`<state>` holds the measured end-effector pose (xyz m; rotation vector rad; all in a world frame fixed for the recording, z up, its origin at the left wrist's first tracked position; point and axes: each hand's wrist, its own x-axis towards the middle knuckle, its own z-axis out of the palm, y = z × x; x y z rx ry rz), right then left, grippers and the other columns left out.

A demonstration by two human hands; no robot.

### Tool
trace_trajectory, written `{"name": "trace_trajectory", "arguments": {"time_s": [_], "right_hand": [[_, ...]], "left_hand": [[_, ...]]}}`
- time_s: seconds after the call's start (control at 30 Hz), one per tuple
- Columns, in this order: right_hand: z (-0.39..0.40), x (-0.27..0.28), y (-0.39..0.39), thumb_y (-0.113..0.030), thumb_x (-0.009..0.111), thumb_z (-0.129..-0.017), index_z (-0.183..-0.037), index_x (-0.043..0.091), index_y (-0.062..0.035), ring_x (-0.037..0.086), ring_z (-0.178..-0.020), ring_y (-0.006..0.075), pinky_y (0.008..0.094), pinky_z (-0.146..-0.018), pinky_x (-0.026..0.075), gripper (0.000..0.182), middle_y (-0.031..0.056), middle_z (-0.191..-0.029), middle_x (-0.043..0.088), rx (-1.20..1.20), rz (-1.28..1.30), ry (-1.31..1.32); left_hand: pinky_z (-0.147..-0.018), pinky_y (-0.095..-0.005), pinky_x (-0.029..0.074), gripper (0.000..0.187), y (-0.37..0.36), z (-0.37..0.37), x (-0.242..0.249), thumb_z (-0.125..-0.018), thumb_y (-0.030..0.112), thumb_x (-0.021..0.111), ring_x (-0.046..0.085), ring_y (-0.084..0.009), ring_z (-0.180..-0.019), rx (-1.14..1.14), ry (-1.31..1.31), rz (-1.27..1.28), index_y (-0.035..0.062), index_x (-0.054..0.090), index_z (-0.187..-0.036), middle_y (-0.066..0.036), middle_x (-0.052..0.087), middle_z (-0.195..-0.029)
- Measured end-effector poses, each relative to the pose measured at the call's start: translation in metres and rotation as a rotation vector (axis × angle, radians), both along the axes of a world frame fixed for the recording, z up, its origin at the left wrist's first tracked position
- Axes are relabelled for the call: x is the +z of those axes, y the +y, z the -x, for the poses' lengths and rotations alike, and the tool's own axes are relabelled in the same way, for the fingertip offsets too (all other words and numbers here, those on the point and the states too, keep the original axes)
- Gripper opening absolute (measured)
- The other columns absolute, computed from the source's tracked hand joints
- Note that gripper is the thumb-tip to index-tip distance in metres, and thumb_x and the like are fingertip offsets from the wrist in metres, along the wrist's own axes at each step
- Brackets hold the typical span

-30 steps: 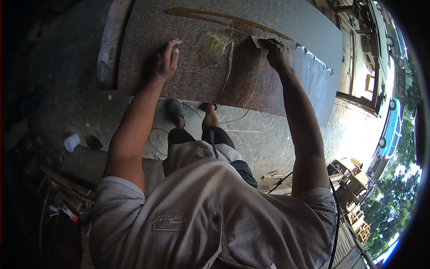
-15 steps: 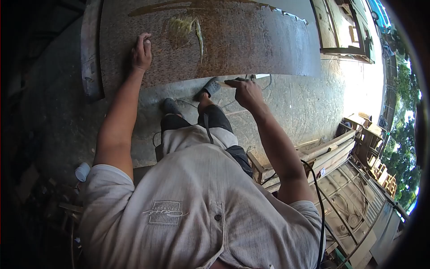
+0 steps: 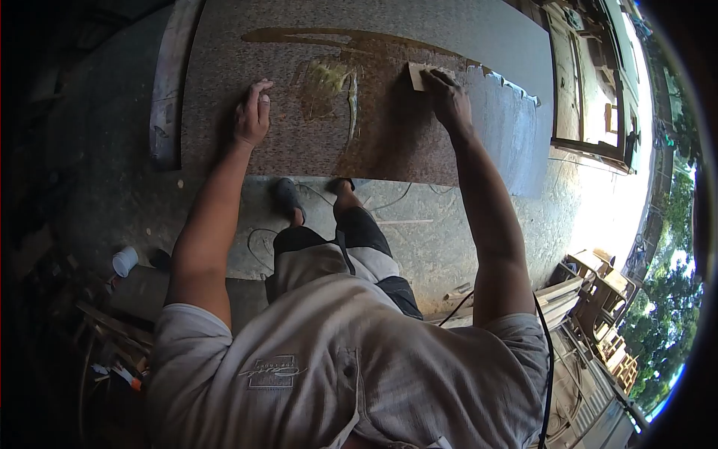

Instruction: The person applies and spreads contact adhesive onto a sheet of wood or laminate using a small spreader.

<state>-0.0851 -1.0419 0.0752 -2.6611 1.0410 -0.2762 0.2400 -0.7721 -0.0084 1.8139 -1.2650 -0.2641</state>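
Observation:
A large board [image 3: 288,146] with a speckled brown face lies in front of me. My left hand [image 3: 253,116] rests near its left part, fingers loosely bent and holding nothing. In my right hand [image 3: 451,105] is a flat tan spreader [image 3: 418,77], its edge against the board. A shiny brown wet film [image 3: 396,127] covers the board's middle, and a long wet streak [image 3: 299,34] runs along the far side. Between my hands sit a yellowish glue-like blob [image 3: 327,78] and a pale ridge [image 3: 353,105]. Towards the right a greyish sheet [image 3: 497,127] with a ragged far edge covers the face.
A wooden frame [image 3: 591,150] stands beyond the board's right end. Stacked timber [image 3: 557,299] and wooden furniture parts [image 3: 598,284] lie at the right. A white cup-like container [image 3: 125,260] is at the lower left. Cables [image 3: 393,198] trail across the concrete floor [image 3: 419,247].
My right hand has moved from off the board's near edge forward onto the wet area, bringing the spreader onto the surface. My left hand stays on the board. The view has shifted slightly.

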Motion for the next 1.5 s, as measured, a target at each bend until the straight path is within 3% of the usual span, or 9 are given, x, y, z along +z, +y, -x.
{"name": "trace_trajectory", "arguments": {"time_s": [0.13, 0.4, 0.8, 0.9, 1.0, 1.13, 1.23, 1.4, 1.5], "right_hand": [[0.027, 0.024, 0.045, 0.003, 0.048, -0.086, -0.121, 0.068, -0.0242, 0.062, -0.115, 0.0304, 0.0412, -0.096, 0.052, 0.048, 0.0051, -0.13, 0.062, 0.157, -0.084, 0.197], [0.004, 0.012, -0.065, -0.002, 0.051, -0.085, -0.119, 0.069, -0.0292, 0.065, -0.108, 0.0293, 0.0407, -0.089, 0.053, 0.047, 0.0021, -0.124, 0.066, 0.035, 0.099, 0.257], [0.091, 0.022, 0.165, -0.004, 0.055, -0.083, -0.116, 0.07, -0.0192, 0.062, -0.111, 0.0275, 0.0392, -0.098, 0.045, 0.039, 0.0025, -0.119, 0.068, -0.116, -0.005, 0.175], [0.105, 0.024, 0.192, -0.005, 0.054, -0.082, -0.112, 0.072, -0.0234, 0.066, -0.101, 0.0301, 0.042, -0.088, 0.05, 0.039, 0.0078, -0.11, 0.07, -0.074, 0.006, 0.239], [0.119, 0.036, 0.169, -0.004, 0.052, -0.081, -0.113, 0.072, -0.0215, 0.068, -0.092, 0.0369, 0.0469, -0.082, 0.053, 0.042, 0.0156, -0.101, 0.071, -0.178, -0.405, 0.323], [0.113, 0.049, 0.063, -0.005, 0.05, -0.082, -0.117, 0.07, -0.0255, 0.067, -0.087, 0.0398, 0.0481, -0.077, 0.053, 0.045, 0.0198, -0.095, 0.07, -0.273, -0.043, 0.021], [0.059, 0.08, 0.003, -0.006, 0.051, -0.084, -0.12, 0.069, -0.0302, 0.067, -0.097, 0.0361, 0.0465, -0.083, 0.053, 0.046, 0.0148, -0.109, 0.069, -0.421, -0.072, 0.211], [0.039, 0.034, -0.092, -0.007, 0.049, -0.087, -0.119, 0.069, -0.0303, 0.066, -0.103, 0.0341, 0.0455, -0.087, 0.053, 0.045, 0.0111, -0.114, 0.069, -0.178, 0.124, 0.277], [0.049, 0.018, -0.071, -0.006, 0.048, -0.088, -0.12, 0.068, -0.0292, 0.065, -0.106, 0.0346, 0.0458, -0.088, 0.053, 0.045, 0.0088, -0.118, 0.068, -0.109, 0.11, 0.315]], "left_hand": [[-0.1, -0.0422, 0.047, 0.029, -0.001, 0.001, 0.0, -0.099, 0.013, 0.041, 0.057, -0.0369, -0.121, -0.002, -0.001, 0.003, 0.0053, 0.053, -0.125, -0.019, 0.061, -0.125], [-0.103, -0.0416, 0.045, 0.028, -0.001, 0.001, -0.001, -0.102, 0.016, 0.039, 0.054, -0.0351, -0.125, 0.004, 0.014, -0.022, 0.0038, 0.052, -0.124, -0.017, 0.06, -0.126], [-0.103, -0.0433, 0.045, 0.028, -0.003, -0.003, -0.01, -0.1, 0.015, 0.041, 0.054, -0.0378, -0.124, -0.054, -0.095, -0.001, 0.0042, 0.052, -0.123, -0.019, 0.059, -0.128], [-0.102, -0.0437, 0.045, 0.027, -0.002, -0.004, -0.011, -0.1, 0.015, 0.04, 0.054, -0.0379, -0.124, -0.038, -0.092, -0.023, 0.0041, 0.051, -0.123, -0.018, 0.059, -0.128], [-0.102, -0.0438, 0.045, 0.027, -0.007, -0.008, -0.02, -0.1, 0.014, 0.041, 0.054, -0.038, -0.123, -0.032, -0.134, 0.011, 0.0041, 0.051, -0.123, -0.019, 0.059, -0.127], [-0.105, -0.0416, 0.042, 0.028, -0.001, -0.006, -0.02, -0.101, 0.013, 0.04, 0.052, -0.0343, -0.126, -0.025, -0.086, -0.037, 0.0036, 0.051, -0.124, -0.017, 0.059, -0.129], [-0.105, -0.0417, 0.042, 0.028, -0.001, -0.002, -0.012, -0.101, 0.014, 0.039, 0.052, -0.0342, -0.127, -0.005, -0.075, -0.05, 0.0032, 0.051, -0.125, -0.017, 0.059, -0.129], [-0.103, -0.0419, 0.045, 0.027, -0.003, 0.001, -0.004, -0.101, 0.012, 0.041, 0.053, -0.0361, -0.125, 0.008, -0.109, -0.079, 0.0037, 0.051, -0.124, -0.018, 0.059, -0.127], [-0.103, -0.042, 0.045, 0.027, 0.003, 0.004, -0.001, -0.101, 0.012, 0.04, 0.054, -0.0362, -0.125, -0.006, -0.106, -0.07, 0.004, 0.051, -0.124, -0.018, 0.06, -0.127]]}}
